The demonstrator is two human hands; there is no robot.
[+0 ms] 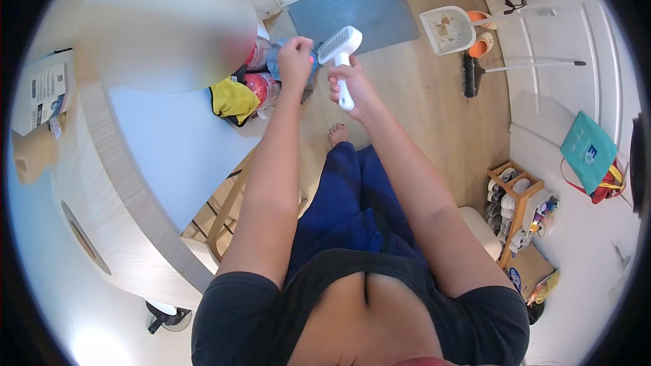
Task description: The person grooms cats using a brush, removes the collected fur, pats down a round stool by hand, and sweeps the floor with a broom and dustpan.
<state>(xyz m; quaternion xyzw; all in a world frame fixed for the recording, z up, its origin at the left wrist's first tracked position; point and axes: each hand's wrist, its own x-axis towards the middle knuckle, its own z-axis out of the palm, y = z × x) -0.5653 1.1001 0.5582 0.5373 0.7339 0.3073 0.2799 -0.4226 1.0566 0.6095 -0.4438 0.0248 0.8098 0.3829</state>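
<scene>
A white pet slicker brush (340, 51) is in my right hand (354, 88), whose fingers wrap round its handle. Its bristled head tilts up and to the left. Close to the left of the head is my left hand (296, 61), with its fingers curled together. Whatever those fingers hold, if anything, is too small to make out. Behind and below my left hand, plastic containers with red parts (261, 87) stand at the table's far end. A yellow cloth with a dark edge (234, 100) lies against them.
The white table (169, 142) is on my left, partly covered by a blurred patch. A grey mat (356, 13) lies by the doorway. To the right are a dustpan (447, 29), a broom (471, 74), orange clogs (480, 45) and a wooden shoe rack (515, 207).
</scene>
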